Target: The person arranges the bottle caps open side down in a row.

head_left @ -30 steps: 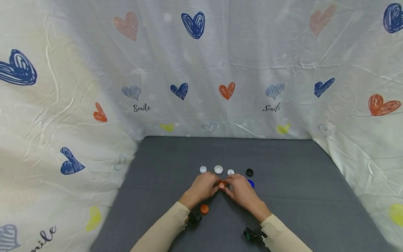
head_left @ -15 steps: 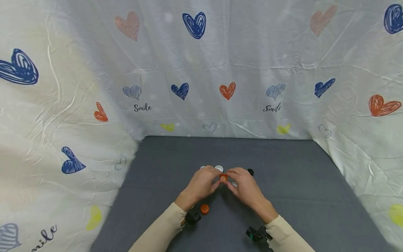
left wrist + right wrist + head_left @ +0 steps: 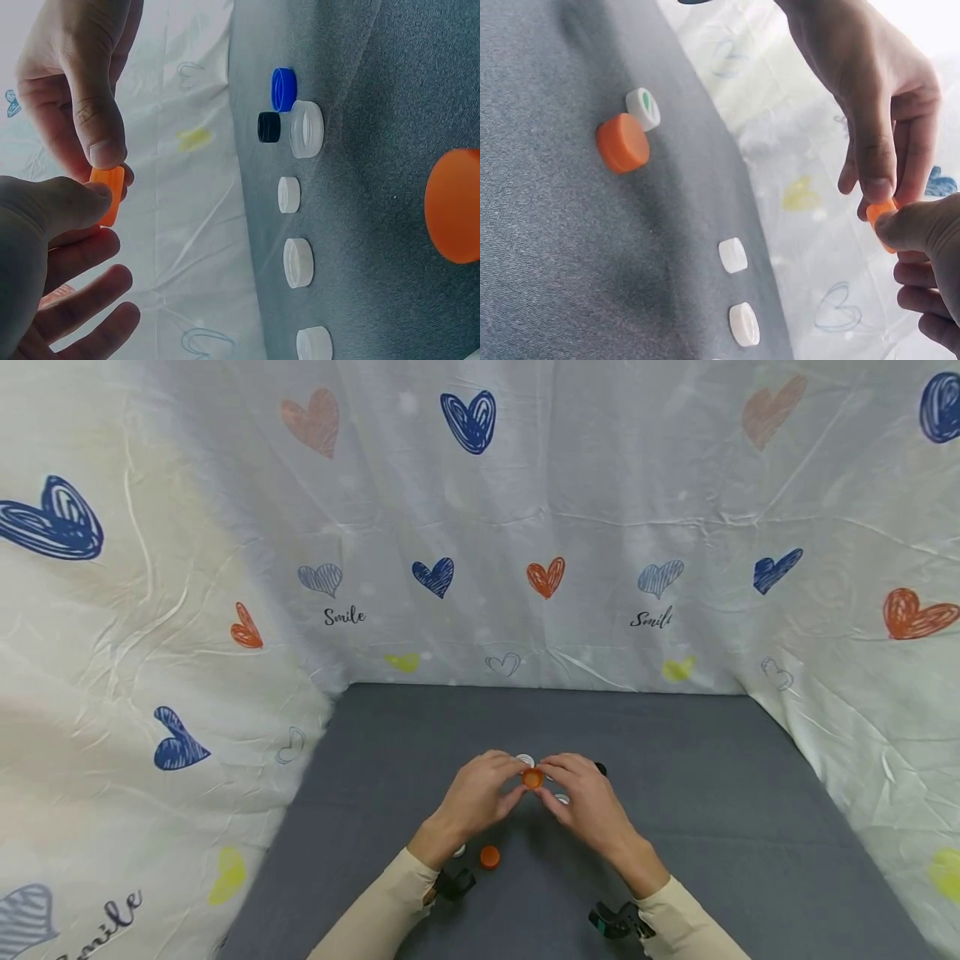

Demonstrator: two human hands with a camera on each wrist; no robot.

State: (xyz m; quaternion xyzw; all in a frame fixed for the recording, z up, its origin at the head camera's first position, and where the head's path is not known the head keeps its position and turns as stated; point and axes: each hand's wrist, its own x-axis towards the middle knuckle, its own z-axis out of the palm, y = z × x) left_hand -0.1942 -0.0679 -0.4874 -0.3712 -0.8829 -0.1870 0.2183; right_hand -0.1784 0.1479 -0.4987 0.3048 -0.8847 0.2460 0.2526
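An orange bottle cap (image 3: 532, 778) is pinched between both hands, its open side toward the head view. My left hand (image 3: 480, 787) grips its left edge with thumb and fingertips. Opposite, my right hand (image 3: 588, 795) pinches the right edge. In the left wrist view the held cap (image 3: 109, 193) is up off the table, one thumb on it from each hand; the left hand's other fingers spread loosely. The right wrist view shows the same orange cap (image 3: 882, 223), partly covered by the thumbs. A second orange cap (image 3: 490, 857) lies on the table near the left wrist.
Behind the hands lie white caps (image 3: 298, 262), a translucent cap (image 3: 307, 129), a black cap (image 3: 268, 127) and a blue cap (image 3: 283, 90). A white cap with a green mark (image 3: 643, 109) touches the lying orange cap. A heart-printed curtain (image 3: 480, 527) encloses the grey table (image 3: 675, 752).
Both hands have risen and moved slightly forward with the orange cap, and the right wrist has shifted a little to the right. The blue cap is now hidden in the head view.
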